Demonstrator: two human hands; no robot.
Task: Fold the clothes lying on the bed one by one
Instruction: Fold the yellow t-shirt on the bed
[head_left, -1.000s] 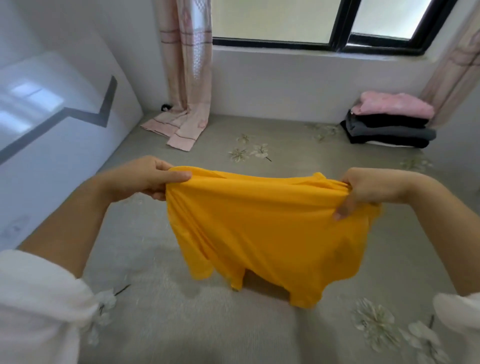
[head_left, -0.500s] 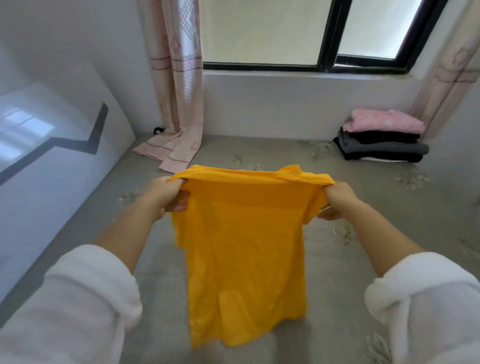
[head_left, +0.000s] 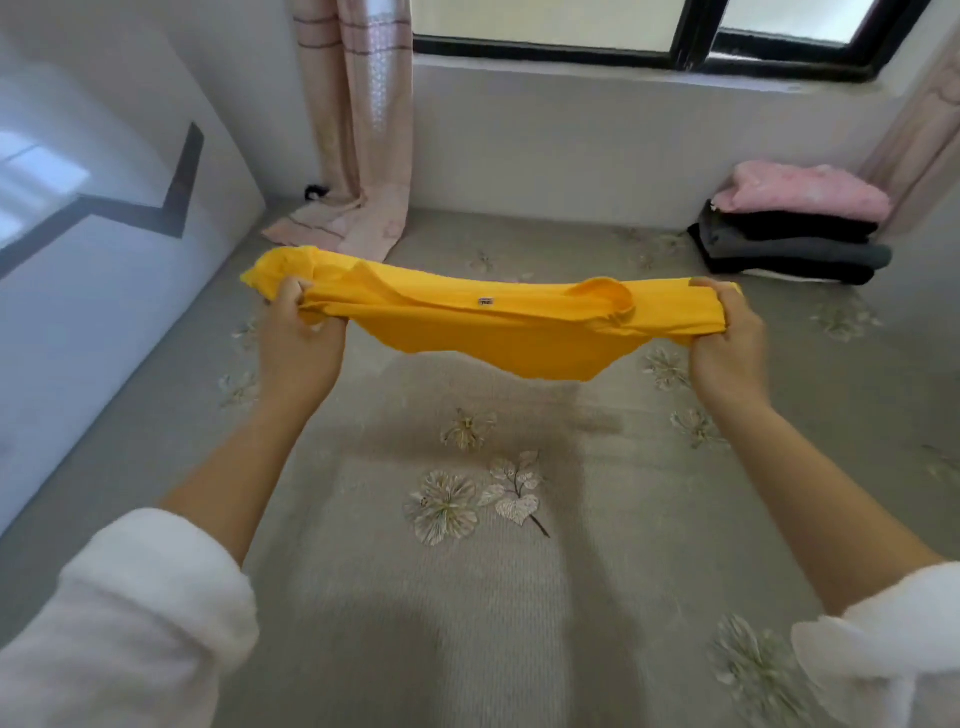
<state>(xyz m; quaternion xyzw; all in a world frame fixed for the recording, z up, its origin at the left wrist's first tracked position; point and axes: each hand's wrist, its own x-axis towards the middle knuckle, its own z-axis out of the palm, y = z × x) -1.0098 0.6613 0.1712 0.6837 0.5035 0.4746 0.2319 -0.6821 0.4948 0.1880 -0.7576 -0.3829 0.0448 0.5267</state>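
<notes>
Closest to the camera are two rolled-up white sleeves, the left sleeve (head_left: 140, 613) and the right sleeve (head_left: 878, 639), with bare forearms reaching out from them. Under them is the bed (head_left: 363, 649), covered in a grey ribbed spread with pale embroidered flowers (head_left: 447, 506). Nothing's blocking the view of the hands.

Both arms are stretched forward and spread wide, backs of the hands to the camera. The left hand (head_left: 298, 343) and right hand (head_left: 727, 343) each have their fingers (head_left: 292, 299) clenched round a bunched end of a yellow T-shirt (head_left: 493, 327). The shirt's pulled out sideways between them, up in the air above the bed, sagging in the middle and throwing a shadow on the spread. You can see its collar (head_left: 605, 296) near the right hand and a little label (head_left: 485, 301) around the middle.

Further back on the right, a stack of folded clothes (head_left: 789, 249) sits on the bed, with a pink one (head_left: 805, 197) on top of dark ones. On the far left, a pinkish curtain (head_left: 358, 130) hangs down onto the bed beside a glossy white wall panel (head_left: 104, 270). A black-framed window (head_left: 685, 41) runs along the back wall.
</notes>
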